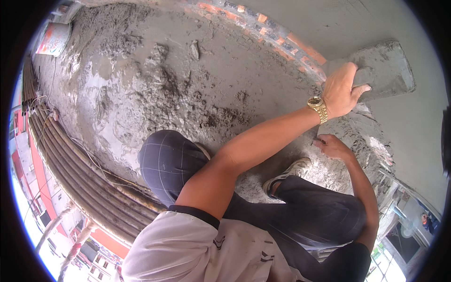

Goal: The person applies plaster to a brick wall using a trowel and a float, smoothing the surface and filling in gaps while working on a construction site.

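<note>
My left hand, with a gold watch on its wrist, is closed round the grip of a plastering float. The float is a grey rectangular plate smeared with mortar, lying against the smooth grey plastered wall. Its grip is hidden by my fingers. Below it, my right hand is closed, fingers curled round a thin dark piece that I cannot make out. Wet mortar lies in a rough heap beside that hand, along the foot of the wall.
A strip of exposed brick runs along the wall's base. Wet, lumpy mortar covers the ground ahead. Long metal pipes lie stacked at the left, with a loose cable near them. A dirty bucket stands far left. My knees are bent below.
</note>
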A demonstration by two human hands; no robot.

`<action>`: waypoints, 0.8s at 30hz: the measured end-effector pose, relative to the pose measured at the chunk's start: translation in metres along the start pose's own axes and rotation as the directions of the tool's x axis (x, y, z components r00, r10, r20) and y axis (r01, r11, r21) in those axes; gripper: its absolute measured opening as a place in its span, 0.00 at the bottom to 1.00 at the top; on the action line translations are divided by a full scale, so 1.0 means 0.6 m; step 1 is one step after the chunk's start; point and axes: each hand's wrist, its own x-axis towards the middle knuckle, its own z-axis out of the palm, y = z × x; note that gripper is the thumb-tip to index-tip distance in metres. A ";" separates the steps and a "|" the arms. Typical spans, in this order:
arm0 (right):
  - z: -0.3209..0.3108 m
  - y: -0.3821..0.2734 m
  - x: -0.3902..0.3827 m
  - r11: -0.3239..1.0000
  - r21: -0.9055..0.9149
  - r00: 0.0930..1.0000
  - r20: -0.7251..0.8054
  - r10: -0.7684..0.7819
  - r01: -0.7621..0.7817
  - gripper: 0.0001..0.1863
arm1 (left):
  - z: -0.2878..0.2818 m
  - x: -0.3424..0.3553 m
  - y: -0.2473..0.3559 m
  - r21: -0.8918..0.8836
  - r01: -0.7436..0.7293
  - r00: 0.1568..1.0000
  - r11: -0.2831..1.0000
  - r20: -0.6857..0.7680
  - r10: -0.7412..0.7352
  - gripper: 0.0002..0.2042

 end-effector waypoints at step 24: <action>0.242 -0.119 0.216 0.736 -0.062 0.554 -0.616 -0.560 0.674 0.15 | -0.429 -0.246 -0.180 -0.106 0.961 0.203 0.254 -0.349 -0.915 0.42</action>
